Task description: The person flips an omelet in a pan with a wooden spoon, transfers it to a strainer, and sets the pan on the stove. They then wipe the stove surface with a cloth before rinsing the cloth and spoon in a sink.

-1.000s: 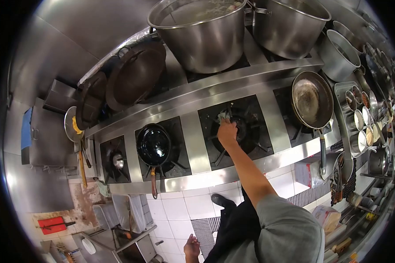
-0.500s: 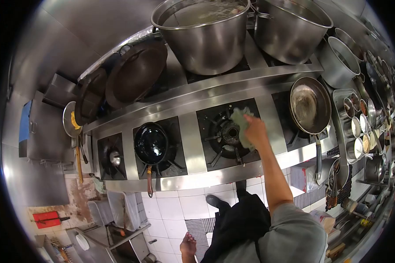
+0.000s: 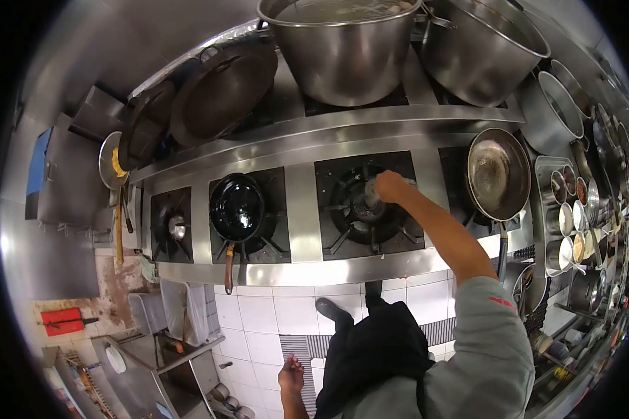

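My right hand is closed on a greenish cloth, most of which is hidden under the fingers. It is over a black gas burner with iron pan supports, near the centre of the stove. My left hand hangs low above the floor, away from the stove, its fingers loosely bent and nothing visible in it. On the burner to the left sits a dark, shiny pan with a wooden handle. A worn frying pan rests on the burner to the right.
Two large steel pots of liquid stand on the raised back shelf, beside dark woks. A tray of small seasoning containers lies at the right. Pan handles jut over the stove's front edge. White tiles cover the floor.
My right hand has moved left across the burner with the cloth, which is now bunched beneath it. My left hand stays low. The camera view has shifted a little.
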The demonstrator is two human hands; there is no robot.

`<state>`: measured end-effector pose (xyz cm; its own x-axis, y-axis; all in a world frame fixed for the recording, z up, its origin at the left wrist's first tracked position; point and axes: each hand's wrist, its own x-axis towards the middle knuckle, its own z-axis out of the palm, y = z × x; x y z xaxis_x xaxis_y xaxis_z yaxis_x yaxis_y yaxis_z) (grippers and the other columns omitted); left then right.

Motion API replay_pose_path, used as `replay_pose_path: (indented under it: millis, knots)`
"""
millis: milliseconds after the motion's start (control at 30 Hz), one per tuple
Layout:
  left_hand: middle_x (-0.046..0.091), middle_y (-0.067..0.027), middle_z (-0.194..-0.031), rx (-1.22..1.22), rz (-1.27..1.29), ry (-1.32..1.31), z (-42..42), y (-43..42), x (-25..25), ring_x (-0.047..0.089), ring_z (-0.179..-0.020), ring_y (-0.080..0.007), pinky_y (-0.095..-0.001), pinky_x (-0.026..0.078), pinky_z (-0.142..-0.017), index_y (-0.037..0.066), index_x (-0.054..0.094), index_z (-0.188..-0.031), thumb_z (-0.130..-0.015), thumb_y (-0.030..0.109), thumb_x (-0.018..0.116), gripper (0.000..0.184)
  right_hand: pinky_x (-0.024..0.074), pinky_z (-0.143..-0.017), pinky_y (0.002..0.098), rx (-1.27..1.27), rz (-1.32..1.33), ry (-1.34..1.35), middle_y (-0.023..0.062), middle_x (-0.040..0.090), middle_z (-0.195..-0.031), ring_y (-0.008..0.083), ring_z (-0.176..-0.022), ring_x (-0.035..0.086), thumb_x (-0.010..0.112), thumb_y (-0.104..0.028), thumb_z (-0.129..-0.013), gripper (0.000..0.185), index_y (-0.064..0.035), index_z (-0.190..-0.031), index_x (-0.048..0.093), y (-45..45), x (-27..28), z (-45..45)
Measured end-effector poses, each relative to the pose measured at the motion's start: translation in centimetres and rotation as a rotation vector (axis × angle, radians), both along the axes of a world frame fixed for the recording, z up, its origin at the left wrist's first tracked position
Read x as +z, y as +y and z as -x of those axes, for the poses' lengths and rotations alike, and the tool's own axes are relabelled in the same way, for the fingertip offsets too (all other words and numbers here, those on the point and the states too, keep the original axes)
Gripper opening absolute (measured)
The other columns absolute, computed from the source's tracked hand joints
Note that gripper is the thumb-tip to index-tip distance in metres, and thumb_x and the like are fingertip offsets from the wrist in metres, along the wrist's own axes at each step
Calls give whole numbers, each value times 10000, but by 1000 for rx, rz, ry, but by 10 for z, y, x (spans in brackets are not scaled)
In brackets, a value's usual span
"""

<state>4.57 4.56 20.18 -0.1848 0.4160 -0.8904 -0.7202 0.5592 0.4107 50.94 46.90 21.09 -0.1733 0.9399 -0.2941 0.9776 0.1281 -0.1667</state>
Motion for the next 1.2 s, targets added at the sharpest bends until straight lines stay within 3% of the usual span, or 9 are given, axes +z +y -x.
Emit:
replay_pose_path:
  millis: [100, 167, 300, 467, 733, 800, 967, 1033, 1200]
  knots:
    - [521, 5, -730, 53, 18, 9, -4, -2, -3, 486, -625, -105, -226, 400, -546, 60, 538, -963, -898, 159, 488, 129, 475, -773, 398, -209, -67, 374, 145, 598, -943, 349, -847, 570, 593, 4, -577, 313, -122, -852, 673, -25, 33, -16]
    - [521, 7, -728, 57, 27, 19, -6, -11, -1, 485, -622, -104, -226, 399, -547, 61, 540, -964, -896, 162, 491, 130, 478, -787, 384, -118, -530, 301, 155, 595, -926, 357, -842, 572, 574, 34, -588, 309, -89, -856, 667, -26, 36, -24]
    - [521, 11, -723, 88, 24, 18, 0, -25, -11, 483, -615, -101, -225, 399, -542, 64, 544, -973, -890, 160, 504, 133, 477, -804, 374, -291, -515, 465, 177, 579, -932, 356, -886, 562, 581, 24, -612, 264, -60, -848, 660, 9, 31, -16]
    - [509, 19, -728, 186, 37, 74, 9, -41, -4, 469, -616, -95, -225, 391, -545, 65, 540, -989, -908, 175, 459, 159, 467, -827, 376, -146, -48, -27, 188, 575, -898, 340, -953, 541, 596, -1, -648, 200, -39, -836, 652, 32, -1, 7]
    - [505, 27, -719, 241, 60, 38, 13, -68, -11, 467, -620, -89, -221, 377, -540, 86, 539, -920, -910, 195, 465, 133, 471, -743, 405, 157, -545, 515, 136, 580, -952, 317, -886, 561, 578, -20, -605, 293, -109, -873, 657, 36, 50, 102]
    - [506, 26, -718, 204, 79, 45, 7, -57, -8, 473, -619, -87, -224, 379, -532, 89, 535, -915, -914, 193, 459, 129, 473, -758, 399, 257, -397, 351, 140, 612, -860, 310, -828, 590, 563, -72, -645, 238, -110, -855, 668, 39, -12, 126]
    - [515, 24, -715, 291, 30, 77, 12, -56, 6, 477, -605, -82, -216, 398, -531, 92, 535, -916, -921, 185, 445, 130, 508, -752, 394, 353, 201, -100, 203, 616, -943, 332, -863, 612, 526, -124, -767, 219, -27, -911, 659, 14, 45, 81]
    - [521, 25, -710, 314, 16, 41, 19, -74, -3, 481, -600, -81, -212, 402, -529, 94, 536, -909, -921, 190, 446, 133, 511, -628, 369, 409, 33, -13, 145, 630, -728, 291, -711, 626, 567, -21, -593, 253, -96, -808, 678, 27, 69, 46]
    - [526, 26, -691, 355, 81, 2, 38, -95, -17, 487, -583, -85, -220, 409, -519, 102, 532, -840, -918, 196, 451, 147, 467, -763, 370, -98, -448, 479, 160, 601, -938, 334, -855, 578, 518, 7, -629, 250, -92, -811, 657, 44, 83, 52]
